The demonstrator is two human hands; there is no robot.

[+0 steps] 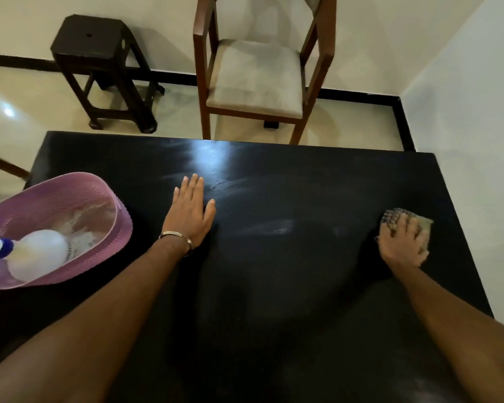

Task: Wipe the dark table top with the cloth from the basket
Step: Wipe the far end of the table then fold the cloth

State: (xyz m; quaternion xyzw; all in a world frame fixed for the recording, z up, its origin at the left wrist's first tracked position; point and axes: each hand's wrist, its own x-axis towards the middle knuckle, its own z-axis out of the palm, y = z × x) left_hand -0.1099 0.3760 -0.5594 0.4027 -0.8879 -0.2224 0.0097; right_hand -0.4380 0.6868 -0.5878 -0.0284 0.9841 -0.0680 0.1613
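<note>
Table [274,286]: dark top that fills the lower view; it serves as the landmark for every entry below
Cloth [405,225]: a small wad of checked fabric lying on the table close to its right edge, already out of the basket; only its far side shows past the fingers
Right hand [402,242]: lies on top of the cloth, fingers bent over the wad and grasping it against the table
Left hand [191,212]: lies flat on the table near its middle, fingers straight and released, holding nothing
Bracelet [176,238]: thin metal band on the left wrist, just above the table
Basket [99,199]: pink mesh, on the table at its left edge, well apart from the cloth
Spray bottle [38,253]: white with a blue head, lying inside the basket
Streaks [262,228]: pale smears on the table between the two hands, and more toward its far edge
Chair [256,80] and stool [99,68]: on the floor beyond the table's far edge
Handling, as judged: the cloth looks soft, light and limp, so it will bunch or slip if pushed by one corner; best held from above with palm and fingers spread across the whole wad
Stage, as judged: wiping under way, streaked middle not yet done
</note>
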